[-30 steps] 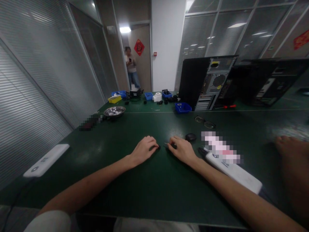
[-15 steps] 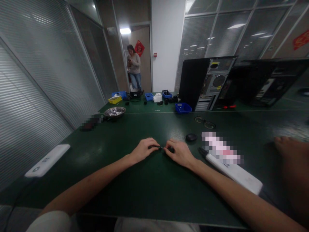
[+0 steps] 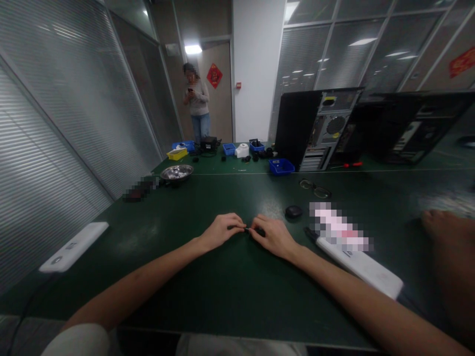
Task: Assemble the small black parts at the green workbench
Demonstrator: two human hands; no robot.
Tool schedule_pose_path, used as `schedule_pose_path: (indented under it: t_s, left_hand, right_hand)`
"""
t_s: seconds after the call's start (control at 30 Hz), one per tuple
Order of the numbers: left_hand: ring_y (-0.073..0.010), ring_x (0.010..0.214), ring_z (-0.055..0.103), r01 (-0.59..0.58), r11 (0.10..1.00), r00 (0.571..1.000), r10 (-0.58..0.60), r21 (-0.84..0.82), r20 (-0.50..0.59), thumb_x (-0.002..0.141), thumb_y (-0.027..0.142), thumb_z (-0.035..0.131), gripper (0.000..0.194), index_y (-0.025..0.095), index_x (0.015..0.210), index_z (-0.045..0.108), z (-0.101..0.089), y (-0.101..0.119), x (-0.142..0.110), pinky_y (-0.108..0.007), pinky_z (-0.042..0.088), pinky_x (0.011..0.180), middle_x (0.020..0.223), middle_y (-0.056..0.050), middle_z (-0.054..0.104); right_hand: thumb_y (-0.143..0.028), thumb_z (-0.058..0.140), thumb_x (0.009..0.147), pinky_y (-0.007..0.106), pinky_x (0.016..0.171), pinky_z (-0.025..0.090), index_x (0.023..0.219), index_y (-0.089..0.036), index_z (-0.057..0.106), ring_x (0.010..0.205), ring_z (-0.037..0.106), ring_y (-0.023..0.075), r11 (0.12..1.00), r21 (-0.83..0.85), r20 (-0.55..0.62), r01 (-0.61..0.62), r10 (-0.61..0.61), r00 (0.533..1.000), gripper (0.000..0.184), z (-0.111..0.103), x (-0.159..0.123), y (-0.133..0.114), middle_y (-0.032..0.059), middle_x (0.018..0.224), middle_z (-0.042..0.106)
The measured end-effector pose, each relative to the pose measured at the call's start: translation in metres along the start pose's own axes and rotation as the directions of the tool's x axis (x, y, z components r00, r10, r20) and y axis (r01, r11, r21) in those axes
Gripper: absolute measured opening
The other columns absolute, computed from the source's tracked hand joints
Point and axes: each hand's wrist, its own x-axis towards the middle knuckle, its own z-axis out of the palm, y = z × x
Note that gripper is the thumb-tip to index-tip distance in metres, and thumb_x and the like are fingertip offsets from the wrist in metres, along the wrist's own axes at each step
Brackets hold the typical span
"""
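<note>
I see the left hand (image 3: 221,230) pinching a small dark part (image 3: 245,229), right hand (image 3: 273,236) gripping a slim piece (image 3: 248,229) against it (tiny from here); forearms converge over worktop (image 3: 222,291).

Green table (image 3: 208,296), dark small piece (image 3: 246,229), blue tray (image 3: 282,170), yellow tray (image 3: 177,155)

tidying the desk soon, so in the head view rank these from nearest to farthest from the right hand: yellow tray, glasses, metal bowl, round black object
From the right hand:
1. round black object, just beyond it, to the right
2. glasses, farther forward and right
3. metal bowl, forward and well left
4. yellow tray, behind the bowl
</note>
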Motion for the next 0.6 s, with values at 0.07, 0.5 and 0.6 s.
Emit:
schedule_pose_path:
  t_s: [0.07,0.5,0.6]
  left_hand:
    - [-0.0168,0.103,0.062,0.0,1.0,1.0,0.0,0.018,0.007,0.098,0.026,0.059,0.021,0.023,0.113,0.073,-0.001,0.002,0.0,-0.033,0.05,0.093,0.112,-0.005,0.065]
    - [-0.0198,0.104,0.053,0.029,0.986,0.998,-0.038,0.167,0.05,0.099,0.023,0.051,0.045,0.031,0.143,0.054,0.006,-0.001,0.004,-0.035,0.047,0.091,0.113,-0.007,0.056]
    - [-0.0201,0.104,0.053,0.042,0.986,0.997,-0.052,0.164,0.056,0.099,0.023,0.05,0.046,0.03,0.144,0.052,0.006,-0.001,0.004,-0.036,0.047,0.091,0.113,-0.007,0.056]
  right_hand:
    - [-0.038,0.051,0.1,0.025,0.064,0.034,0.096,-0.024,0.061,0.075,0.058,0.0125,1.0,0.003,-0.007,-0.007,0.007,1.0,0.018,0.0,0.0,-0.001,-0.0002,0.095,0.062]
    - [-0.038,0.048,0.101,0.025,0.064,0.033,0.095,-0.023,0.061,0.076,0.059,0.0139,0.981,-0.174,-0.051,-0.085,0.077,0.996,0.021,0.002,0.005,0.01,0.0014,0.097,0.062]
    - [-0.038,0.048,0.101,0.025,0.063,0.032,0.094,-0.023,0.062,0.074,0.058,0.0135,0.971,-0.221,-0.018,-0.094,0.092,0.996,0.021,0.0,0.006,0.008,0.0021,0.097,0.062]
